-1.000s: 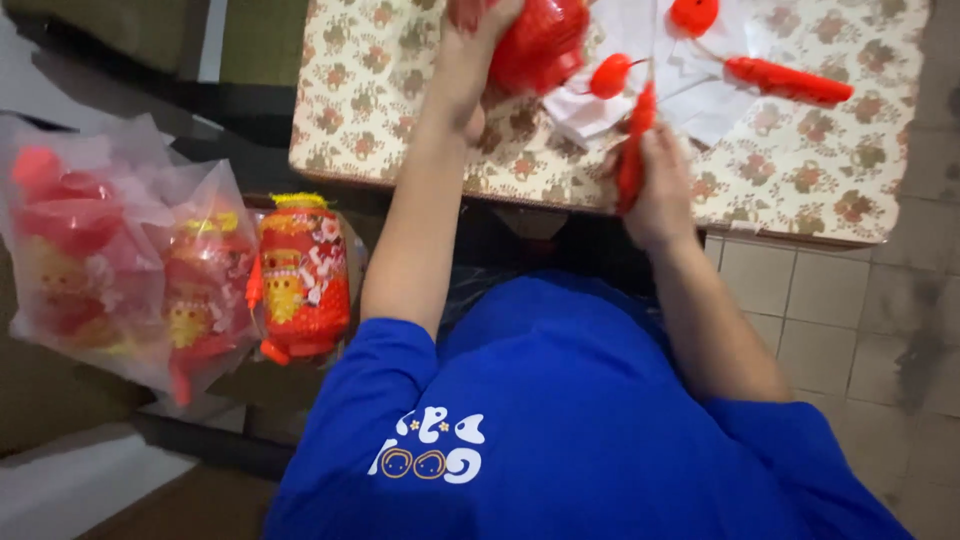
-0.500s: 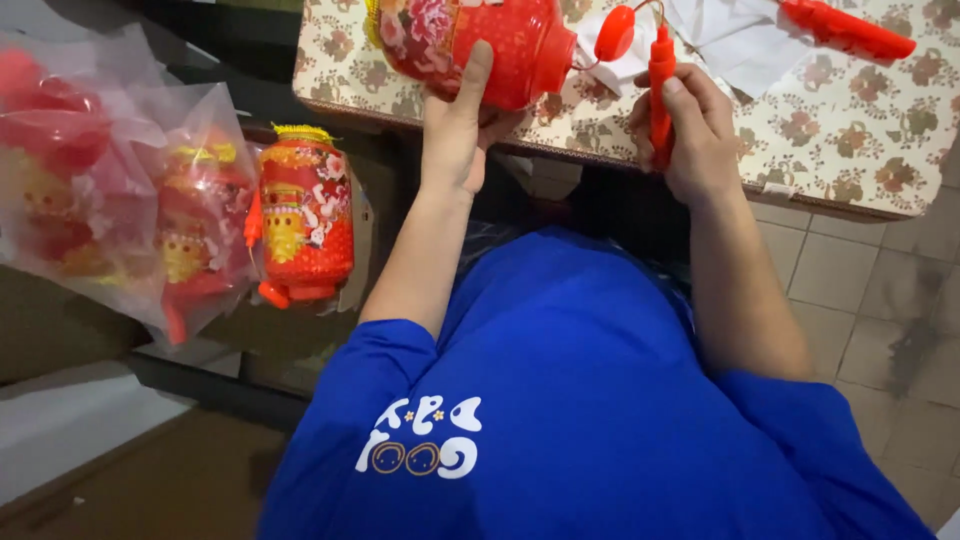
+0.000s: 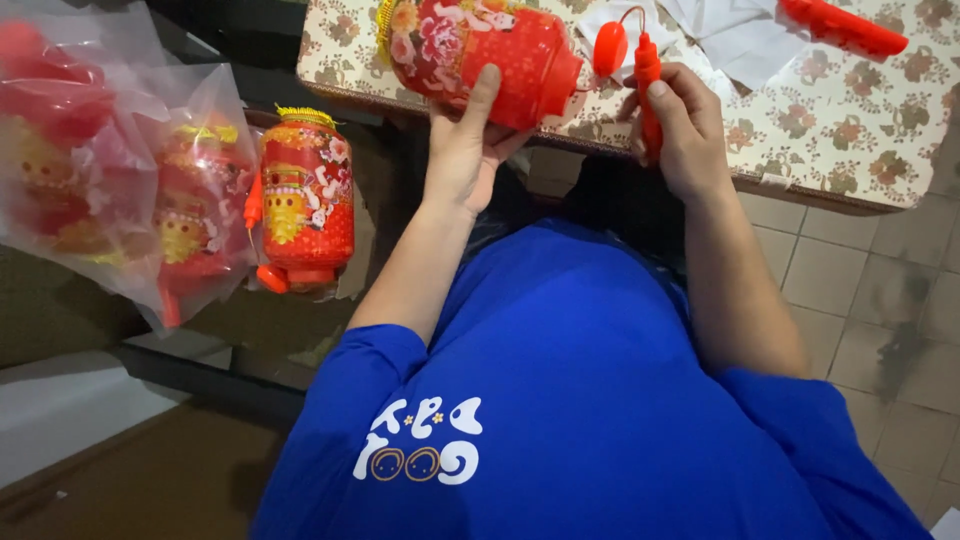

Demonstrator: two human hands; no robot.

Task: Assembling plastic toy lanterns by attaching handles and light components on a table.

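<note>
A: Left hand [image 3: 462, 150] — palm cupped under the red lantern [image 3: 470, 50], thumb up along its printed side, fingers hidden behind it. Closed on it; the lantern lies on its side over the near edge of the counter [image 3: 850, 150].

B: And the right hand [image 3: 688, 130]?

A: Curled tight round a slim red handle stick [image 3: 647, 75], held nearly upright. A thin red wire loops from the stick's top to a small red oval piece [image 3: 609, 47], which sits just beside the lantern's plain red end cap.

B: So lantern and stick are close, not joined?

A: Close. I can't tell whether the oval piece touches the cap.

B: What would make this go cleanly, in your view?

A: My judgement: keep the left grip low and firm so the paper body isn't crushed, turn the cap end squarely toward the stick, and leave slack in the wire — a taut wire looks like the thing most likely to pull loose.

B: Further out?

A: White paper sheets [image 3: 740, 35] on the flowered cloth, and another red stick [image 3: 845, 27] lying at the far right of the counter. To the person's left, well apart, a finished lantern [image 3: 305, 195] stands upright with a yellow fringe on top, touching clear plastic bags [image 3: 110, 170] holding more red lanterns. Tiled floor [image 3: 860, 290] under the counter edge; blue shirt [image 3: 560, 400] fills the foreground.
</note>
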